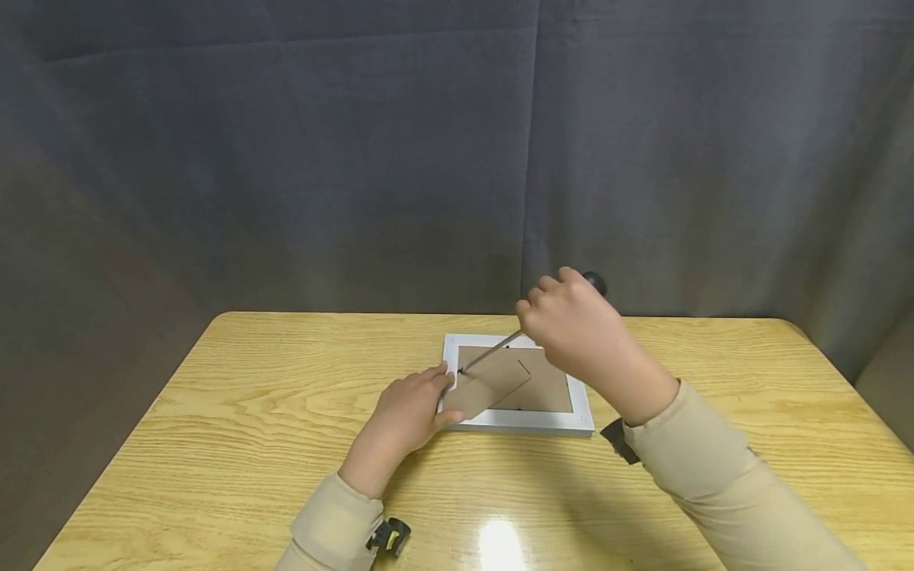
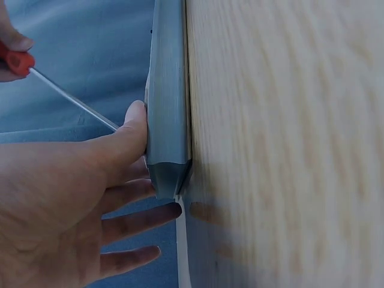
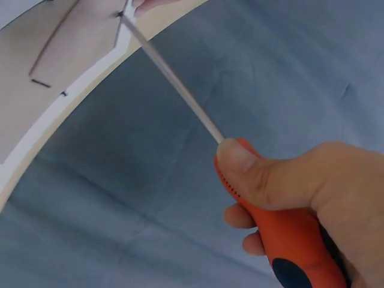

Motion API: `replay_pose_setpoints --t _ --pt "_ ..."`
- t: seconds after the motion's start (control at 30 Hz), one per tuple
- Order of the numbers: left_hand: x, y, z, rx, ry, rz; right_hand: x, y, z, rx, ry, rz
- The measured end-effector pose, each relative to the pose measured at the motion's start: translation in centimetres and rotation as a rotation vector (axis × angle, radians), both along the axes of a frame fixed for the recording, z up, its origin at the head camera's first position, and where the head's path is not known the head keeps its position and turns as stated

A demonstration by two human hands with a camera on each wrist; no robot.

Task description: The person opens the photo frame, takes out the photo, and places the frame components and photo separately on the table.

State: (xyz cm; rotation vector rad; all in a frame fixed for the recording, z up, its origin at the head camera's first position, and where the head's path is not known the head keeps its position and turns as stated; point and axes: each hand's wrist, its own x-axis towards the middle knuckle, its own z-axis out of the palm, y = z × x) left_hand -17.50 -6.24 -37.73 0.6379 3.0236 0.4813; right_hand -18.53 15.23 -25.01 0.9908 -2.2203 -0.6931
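Observation:
A white picture frame [image 1: 581, 408] lies back side up, showing a brown backing board [image 1: 550, 388] with small dark tabs along its edges. My right hand [image 1: 574, 321] grips a screwdriver with an orange and black handle [image 3: 294, 237], the thumb along the handle near the shaft. The long metal shaft [image 3: 174, 78] slants down to the left, its tip at a dark tab [image 3: 120, 14] on the frame's left side. My left hand [image 1: 410, 404] rests at the frame's near left corner, thumb touching the near edge. In the left wrist view its fingers [image 2: 135, 227] are spread and mostly straight.
The frame lies on a light wood-grain table [image 1: 250, 420]. A dark grey curtain [image 1: 357, 182] hangs behind and at the sides. Black straps [image 1: 389, 537] show at both wrists, by beige sleeves.

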Motion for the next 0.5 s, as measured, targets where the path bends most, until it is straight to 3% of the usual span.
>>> replay_pose_setpoints --t 0.33,0.5 --pt "0.1 0.1 0.0 0.001 -0.015 0.009 -1.3 3.6 -2.5 -0.291 -0.16 0.005" --pt "0.1 0.1 0.0 0.007 -0.012 0.006 -1.7 5.1 -4.1 -0.38 -0.219 -0.008"
